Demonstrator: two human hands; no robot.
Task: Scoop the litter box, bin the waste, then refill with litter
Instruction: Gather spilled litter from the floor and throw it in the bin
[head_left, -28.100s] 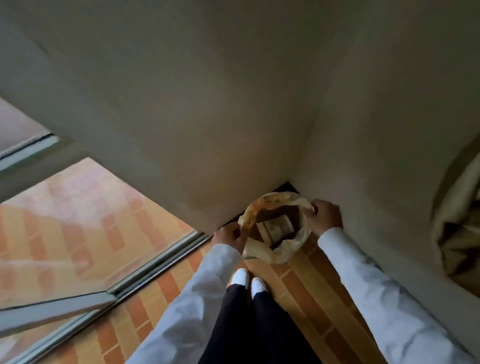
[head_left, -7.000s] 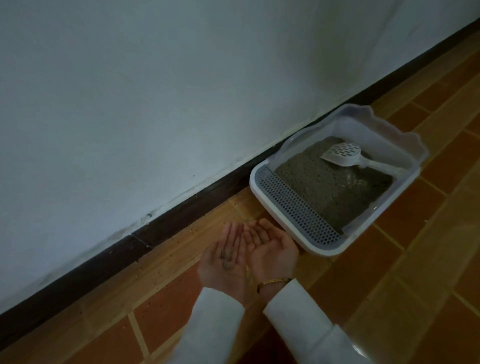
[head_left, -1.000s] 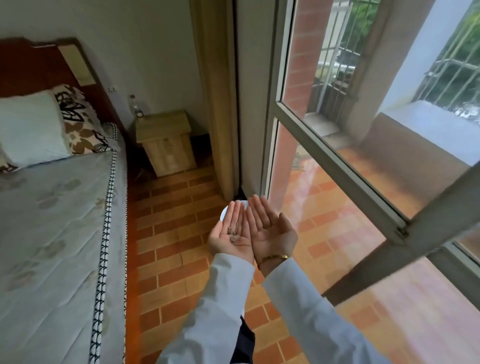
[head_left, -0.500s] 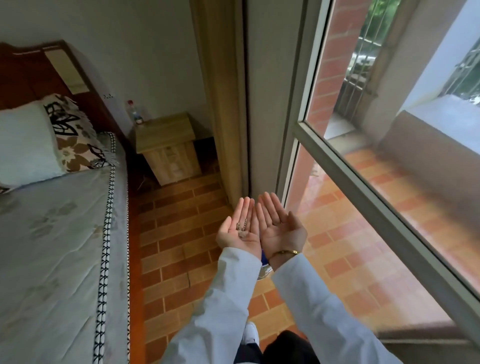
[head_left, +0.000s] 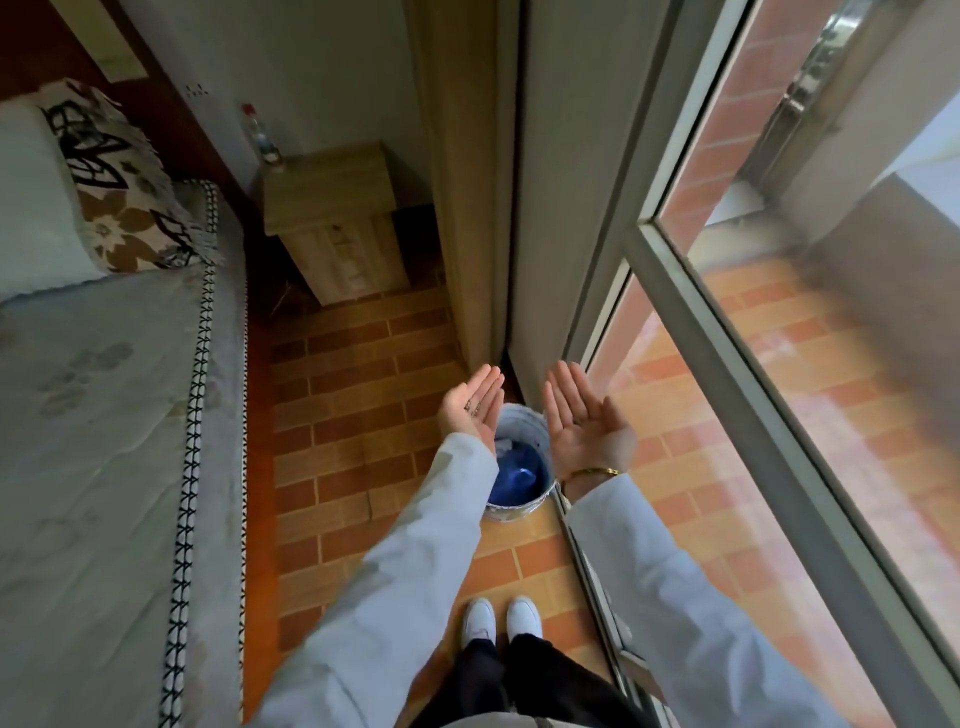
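My left hand (head_left: 471, 408) is palm up with straight fingers, and a few dark litter grains (head_left: 471, 405) lie on it. It hovers over the left rim of a round white bin (head_left: 511, 511) on the floor, which has something blue inside. My right hand (head_left: 584, 423) is flat and palm up with nothing on it, above the bin's right side. The litter box and scoop are out of view.
A bed (head_left: 104, 441) with pillows fills the left. A wooden nightstand (head_left: 335, 221) with a bottle stands by the far wall. A curtain (head_left: 457, 182) and a sliding glass door frame (head_left: 727, 364) run along the right. My white shoes (head_left: 501, 616) stand on the brick-pattern floor.
My hands were cupped side by side; they have drawn apart. I stepped forward and the white bin now lies directly under my hands.
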